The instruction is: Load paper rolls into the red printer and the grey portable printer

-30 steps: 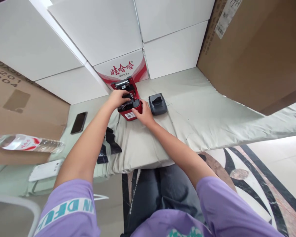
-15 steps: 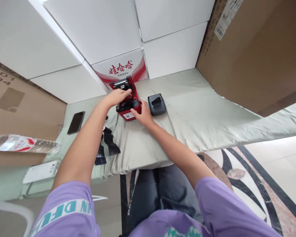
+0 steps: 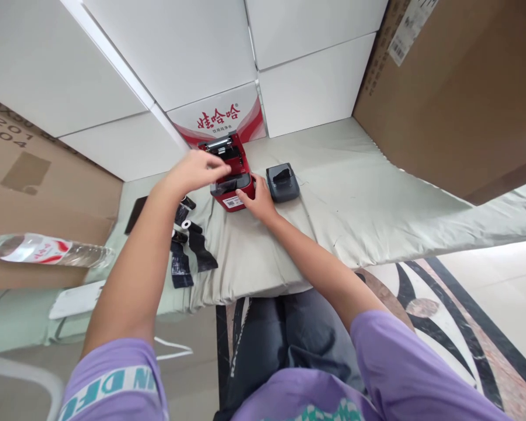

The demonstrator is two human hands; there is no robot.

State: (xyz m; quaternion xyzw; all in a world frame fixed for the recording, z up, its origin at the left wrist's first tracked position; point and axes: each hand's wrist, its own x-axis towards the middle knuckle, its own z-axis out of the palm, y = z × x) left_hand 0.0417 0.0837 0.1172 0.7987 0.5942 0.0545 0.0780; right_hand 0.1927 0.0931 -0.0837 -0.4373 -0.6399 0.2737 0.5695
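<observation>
A red and black label printer point(image 3: 234, 202) stands on the cloth-covered surface with its lid point(image 3: 222, 146) tipped up and back. My right hand point(image 3: 259, 199) grips its right side, thumb over the front edge. A dark, shiny strip point(image 3: 227, 186) lies across the front of the open compartment. Over the printer's left side is my left hand point(image 3: 201, 169), slightly blurred, its fingers bent and a little apart, with nothing visible in them. To the printer's right sits a smaller dark grey device point(image 3: 283, 182). Several black rolls point(image 3: 191, 227) with strips unwound lie left of the printer.
White boxes point(image 3: 311, 88) and a red-lettered box point(image 3: 219, 117) stand behind. Brown cartons flank the surface, left point(image 3: 39, 175) and right point(image 3: 456, 105). At left are a water bottle point(image 3: 48, 250), a white flat object point(image 3: 76, 299) and a phone point(image 3: 135, 213) partly behind my arm.
My left hand has drawn back left from the open compartment, uncovering more of its inside. My right hand stays on the printer. The view has shifted slightly, showing more of the black rolls.
</observation>
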